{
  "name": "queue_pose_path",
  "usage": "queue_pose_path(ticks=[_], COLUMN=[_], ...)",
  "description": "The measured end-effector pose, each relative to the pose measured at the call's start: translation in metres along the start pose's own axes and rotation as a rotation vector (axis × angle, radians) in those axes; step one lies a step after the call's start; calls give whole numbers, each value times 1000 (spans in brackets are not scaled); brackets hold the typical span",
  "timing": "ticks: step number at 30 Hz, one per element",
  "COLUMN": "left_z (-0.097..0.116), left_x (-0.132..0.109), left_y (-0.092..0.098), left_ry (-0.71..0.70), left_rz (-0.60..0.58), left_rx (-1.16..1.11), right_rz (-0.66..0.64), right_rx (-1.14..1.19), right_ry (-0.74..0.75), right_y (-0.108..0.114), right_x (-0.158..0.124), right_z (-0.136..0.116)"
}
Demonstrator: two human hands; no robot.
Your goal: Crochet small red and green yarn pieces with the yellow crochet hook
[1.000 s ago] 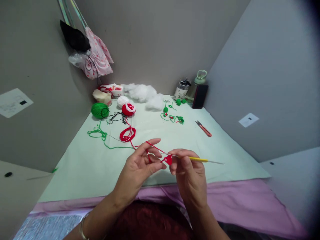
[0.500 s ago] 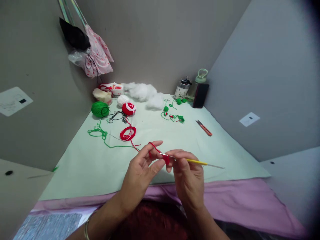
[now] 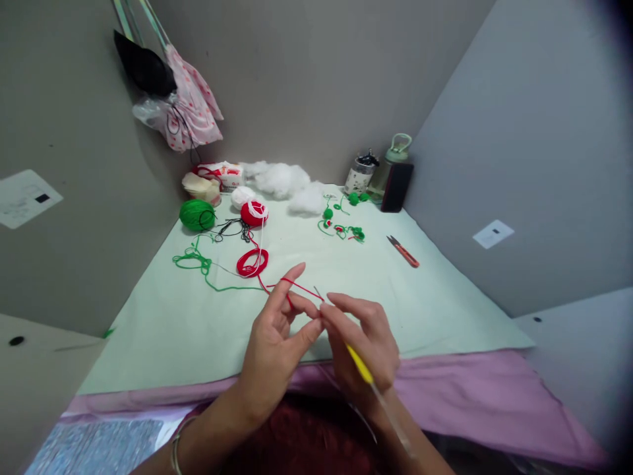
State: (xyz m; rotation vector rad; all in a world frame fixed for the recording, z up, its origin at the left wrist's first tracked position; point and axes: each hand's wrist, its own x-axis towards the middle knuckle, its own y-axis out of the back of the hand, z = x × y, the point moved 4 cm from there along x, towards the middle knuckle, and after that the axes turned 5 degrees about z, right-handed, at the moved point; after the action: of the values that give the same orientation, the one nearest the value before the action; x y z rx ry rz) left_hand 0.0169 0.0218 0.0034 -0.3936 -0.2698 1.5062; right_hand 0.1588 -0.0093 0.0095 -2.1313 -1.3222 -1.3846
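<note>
Now at a steep slant, after lying nearly level half a second ago: crochet hook (image 3: 359,364), smooth yellow grip, thin metal ends. Soft red yarn (image 3: 302,288), taut above the table (image 3: 435,310) between raised forefinger and hook. Left hand (image 3: 275,338) partly spread, yarn round fingers, thumb and fingertip pinched. Right hand (image 3: 368,340) curled, gripping the hook.

Craft cubicle (image 3: 484,145): grey partitions (image 3: 306,86), crochet hook (image 3: 360,364)
</note>
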Motion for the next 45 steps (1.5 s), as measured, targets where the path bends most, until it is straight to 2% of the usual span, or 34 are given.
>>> queue_pose_path(ticks=[1,3,5,8,11,13,16,20,22,24,26,28,31,34,38,45], left_z=[-2,-5,-5,-1,2,3,2,3,3,0,-4,-6,-4,2,5,10], left_x=[0,-1,-1,0,3,4,6,6,4,3,3,4,8,9,8,8], left_y=[-1,-2,-4,-4,-2,2,7,8,5,1,-2,-2,2,5,6,8], left_ry=[38,138,218,263,250,214,137,45,81,197,331,406,366,257,119,-68], left_rz=[-6,-23,-44,-60,-69,-73,-72,-33,-30,-52,-83,-101,-89,-67,-55,-27], left_rx=[-28,-110,-187,-229,-192,-157,-92,-9,-49,-158,-274,-334,-308,-231,-122,65], right_rz=[12,50,58,26,6,-29,-76,-159,-183,-170,-128,-74,9,27,10,-56], right_rx=[-44,1,152,450,664,693,557,208,9,-133,-147,-23,249,379,345,163], right_ry=[52,39,-76,-318,-522,-561,-448,-33,176,283,276,138,-164,-283,-229,-18], right_y=[0,0,-1,-3,-4,-3,4,9,7,5,4,6,9,9,10,14], right_x=[-1,-2,0,5,9,10,12,11,7,3,1,2,5,7,6,5], right_z=[-2,-3,1,11,22,24,18,-1,-7,-9,-8,-3,7,11,6,-10])
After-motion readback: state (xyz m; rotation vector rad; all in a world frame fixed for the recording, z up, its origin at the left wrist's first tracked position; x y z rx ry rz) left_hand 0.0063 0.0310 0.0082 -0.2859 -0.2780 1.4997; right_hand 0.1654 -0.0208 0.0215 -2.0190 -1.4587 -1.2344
